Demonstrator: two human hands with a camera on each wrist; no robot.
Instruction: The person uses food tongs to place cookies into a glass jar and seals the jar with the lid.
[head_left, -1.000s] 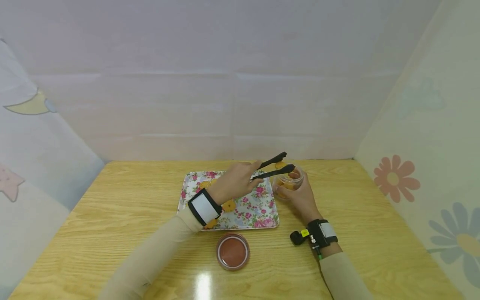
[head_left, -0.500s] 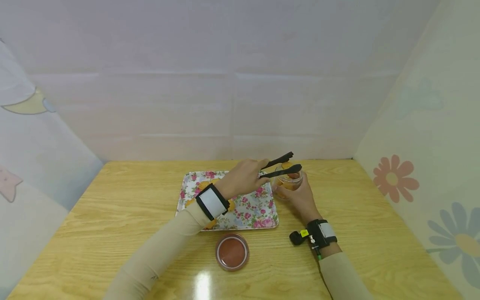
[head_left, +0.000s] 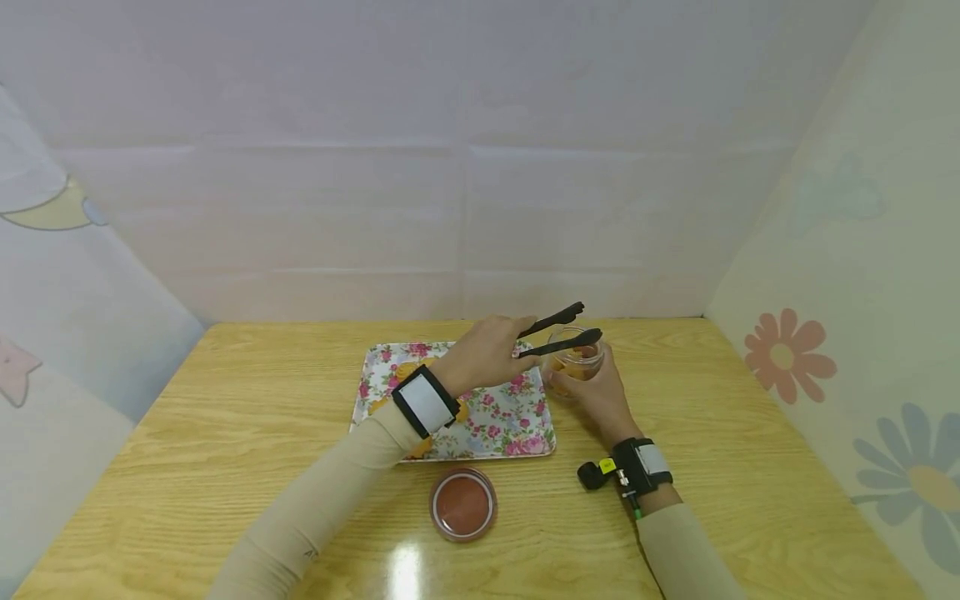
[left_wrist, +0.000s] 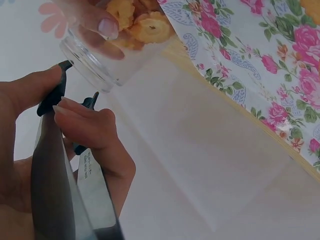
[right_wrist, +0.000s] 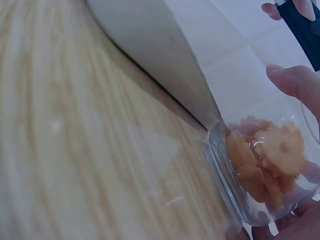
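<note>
- While my left hand [head_left: 483, 357] squeezes the black tongs [head_left: 558, 331] from above, the head view shows their tips apart over the mouth of the glass jar [head_left: 574, 364], which stands on the wooden table [head_left: 225, 417] just right of the floral tray [head_left: 517, 417]. My right hand [head_left: 596, 396] wraps the jar's near side. To my mind this step goes best with the jar kept steady and the tips centred over the opening, clear of the rim.
- From the same view, orange cookies [head_left: 408, 369] lie on the tray, partly behind my left wrist, and a reddish-brown lid [head_left: 464, 504] rests on the table nearer me.
- At the left wrist, my thumb and fingers [left_wrist: 85, 125] curl round the two tong arms [left_wrist: 55, 185], pressing them close but not shut; nothing shows between the tips. The jar rim [left_wrist: 87, 62] is just beyond them.
- At the right wrist, my fingers curve round the clear jar wall [right_wrist: 235, 185]; inside sit ridged, golden-orange cookies [right_wrist: 265, 155], piled loosely at the bottom. The jar looks smooth, so I judge a firm hold wise.
</note>
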